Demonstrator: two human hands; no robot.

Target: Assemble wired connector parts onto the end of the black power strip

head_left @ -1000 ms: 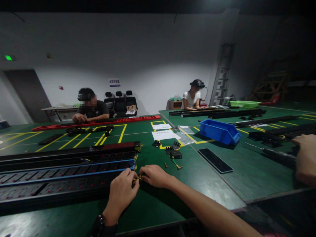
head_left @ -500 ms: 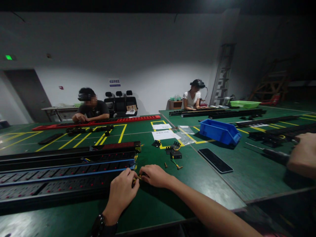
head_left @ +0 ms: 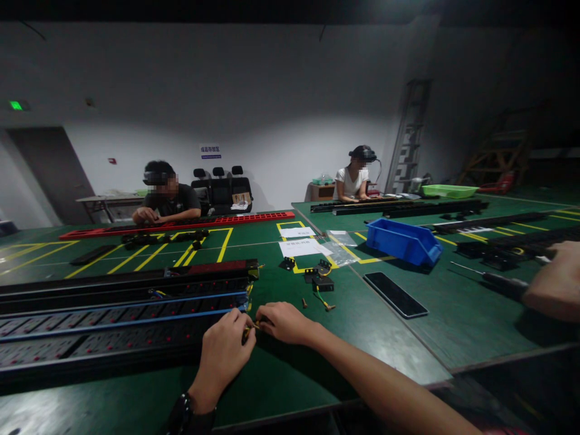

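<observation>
My left hand (head_left: 226,347), with a dark watch at the wrist, is closed in a pinch at the right end of a long black rail (head_left: 136,356). A thin yellow wire (head_left: 256,326) shows between its fingertips and those of my right hand (head_left: 284,322), which pinches from the other side. The fingers hide most of the wire and whatever joins it. Two blue strips (head_left: 181,313) run along the black power strips (head_left: 104,319) beside the rail. Loose screws (head_left: 304,303) and a black end piece with a yellow-green wire (head_left: 323,284) lie beyond my right hand.
A phone (head_left: 395,294) and a blue bin (head_left: 402,241) stand right of centre. At the right edge, a co-worker's hand (head_left: 555,284) is by a screwdriver (head_left: 502,283). Two people (head_left: 174,202) sit across the green table, near a red rail (head_left: 181,225). Papers (head_left: 301,247) lie mid-table.
My hands stay in nearly the same place, still pinching at the rail's end. The co-worker's hand at the right has shifted slightly.
</observation>
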